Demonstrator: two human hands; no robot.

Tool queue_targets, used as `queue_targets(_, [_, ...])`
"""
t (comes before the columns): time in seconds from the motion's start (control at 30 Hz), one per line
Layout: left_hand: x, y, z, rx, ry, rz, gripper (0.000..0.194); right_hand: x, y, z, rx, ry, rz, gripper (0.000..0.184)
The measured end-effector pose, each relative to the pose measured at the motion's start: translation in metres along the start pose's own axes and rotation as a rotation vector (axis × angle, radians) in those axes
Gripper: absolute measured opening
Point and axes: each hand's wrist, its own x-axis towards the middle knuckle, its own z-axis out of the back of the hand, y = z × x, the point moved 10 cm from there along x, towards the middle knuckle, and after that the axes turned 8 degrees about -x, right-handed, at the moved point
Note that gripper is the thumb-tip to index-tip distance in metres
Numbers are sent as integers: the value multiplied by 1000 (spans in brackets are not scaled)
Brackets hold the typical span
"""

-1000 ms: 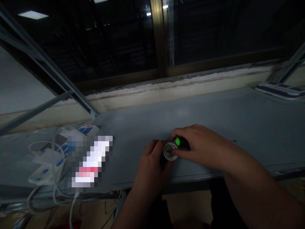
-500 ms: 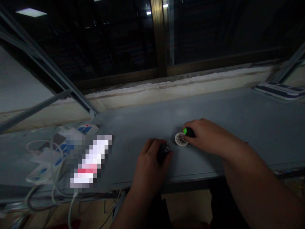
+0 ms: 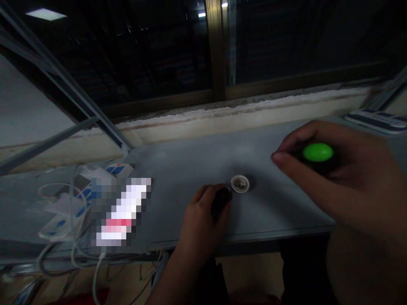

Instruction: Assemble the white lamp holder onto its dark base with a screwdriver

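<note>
On the grey table my left hand (image 3: 203, 212) is closed around a small black cylindrical part (image 3: 221, 201), whose round top faces up; fine detail on it is too dark to read. Just right of it lies a small white round dish (image 3: 241, 183) with something greyish in its middle that I cannot make out. My right hand (image 3: 330, 169) is raised above the table, nearer the camera, wrapped around a black handle with a bright green end (image 3: 318, 152), like a screwdriver's. Its green end points toward me; any shaft is hidden. Thumb and forefinger meet at the left.
Left on the table (image 3: 178, 169) lies a blurred-out bright phone-like slab (image 3: 124, 212) with a white cable. Beside it are white power strips (image 3: 57, 224) and tangled cords. Another power strip (image 3: 377, 120) sits at the far right, by the window wall. A metal frame (image 3: 104, 131) stands at left.
My right hand has lifted off the white dish and moved up, right and closer to the camera with the green-ended handle. My left hand stays nearly where it was on the black part.
</note>
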Motion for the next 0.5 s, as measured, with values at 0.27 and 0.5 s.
queue_targets(0.27, [-5,13,9,-530,-88,41,32,-28,0,-101,-147,700,112,31])
queue_targets(0.5, [-7,5,5,-617,-50,-37,36,-29,8,-112,-72,712,127,19])
